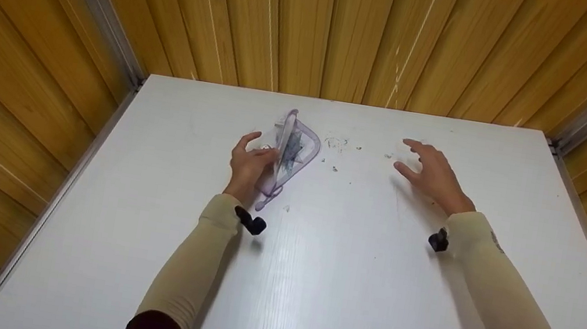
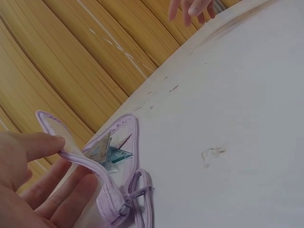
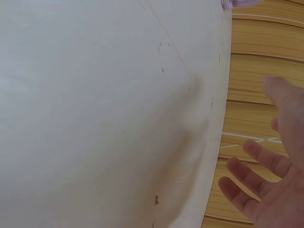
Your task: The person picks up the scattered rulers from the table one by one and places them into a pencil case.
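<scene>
A small lilac-edged zip pouch [image 1: 307, 131] with see-through sides stands on the white table, its mouth spread apart. My left hand [image 1: 251, 166] pinches one edge of that mouth between thumb and fingers, as the left wrist view shows at the pouch [image 2: 135, 142]. Inside lie clear and teal flat pieces [image 2: 116, 154], some of them triangular, like small set squares. A lilac strap loop [image 2: 144, 194] hangs at the zip end. Over the right part of the table my right hand [image 1: 436, 175] hovers with fingers apart, holding nothing; it appears likewise in the right wrist view [image 3: 275, 175].
Several small dark marks or crumbs [image 1: 337, 144] dot the white tabletop [image 1: 321, 286] right of the pouch. Wood-patterned panels [image 1: 350, 32] rise behind the table's far edge and along both sides. A small black wrist device [image 1: 251, 221] is on each sleeve.
</scene>
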Motion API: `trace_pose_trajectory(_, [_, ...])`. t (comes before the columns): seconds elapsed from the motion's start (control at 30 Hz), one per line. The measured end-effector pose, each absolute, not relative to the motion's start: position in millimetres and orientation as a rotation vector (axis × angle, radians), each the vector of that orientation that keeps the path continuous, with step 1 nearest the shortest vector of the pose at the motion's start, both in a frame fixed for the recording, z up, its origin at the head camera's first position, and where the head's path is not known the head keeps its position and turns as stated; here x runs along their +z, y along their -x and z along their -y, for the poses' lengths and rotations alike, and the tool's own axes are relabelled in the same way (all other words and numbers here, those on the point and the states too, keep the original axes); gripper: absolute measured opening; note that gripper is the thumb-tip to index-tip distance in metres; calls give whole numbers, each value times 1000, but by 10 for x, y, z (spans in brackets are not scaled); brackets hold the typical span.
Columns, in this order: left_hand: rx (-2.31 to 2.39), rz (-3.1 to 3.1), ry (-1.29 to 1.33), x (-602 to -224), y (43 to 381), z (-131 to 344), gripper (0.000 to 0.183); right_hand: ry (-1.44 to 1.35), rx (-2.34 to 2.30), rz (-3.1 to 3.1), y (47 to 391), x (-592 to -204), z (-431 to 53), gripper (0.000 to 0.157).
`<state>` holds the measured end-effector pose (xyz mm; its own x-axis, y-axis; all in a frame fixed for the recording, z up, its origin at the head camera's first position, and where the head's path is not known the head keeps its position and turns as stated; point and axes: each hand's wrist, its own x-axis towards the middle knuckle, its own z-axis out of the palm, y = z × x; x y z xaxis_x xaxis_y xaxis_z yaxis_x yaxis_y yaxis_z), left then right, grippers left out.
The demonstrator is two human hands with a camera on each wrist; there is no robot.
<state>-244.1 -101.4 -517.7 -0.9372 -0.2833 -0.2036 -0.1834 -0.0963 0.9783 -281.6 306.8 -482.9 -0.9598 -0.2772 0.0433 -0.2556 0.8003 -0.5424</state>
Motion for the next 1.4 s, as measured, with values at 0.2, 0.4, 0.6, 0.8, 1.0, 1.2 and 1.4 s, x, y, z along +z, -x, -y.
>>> trace_pose_trajectory(0.2, [-2190, 2092, -547, -5185, 2433, 982, 72, 397, -873, -2933, 2800, -4844, -3156, 72])
trace_pose_trajectory(0.4, [-2186, 2095, -575, -5186, 2424, 969, 72, 363, -878, -2921, 2776, -4859, -3213, 74])
trace_pose_trajectory(0.6, [-2239, 2043, -563, -5162, 2420, 960, 72, 350, -877, -2925, 2770, -4850, -3254, 73])
trace_pose_trajectory(0.8, [-2291, 1999, -513, -5151, 2415, 973, 76, 373, -869, -2948, 2774, -4838, -3282, 71])
trace_pose_trajectory(1.0, [-2305, 1984, -503, -5159, 2418, 971, 79, 336, -857, -2943, 2759, -4837, -3298, 73])
trace_pose_trajectory(1.2, [-2322, 1952, -457, -5171, 2421, 976, 80, 324, -858, -2948, 2760, -4839, -3314, 71])
trace_pose_trajectory(1.4, [-2368, 1904, -432, -5164, 2403, 981, 82, 316, -853, -2947, 2750, -4837, -3329, 71])
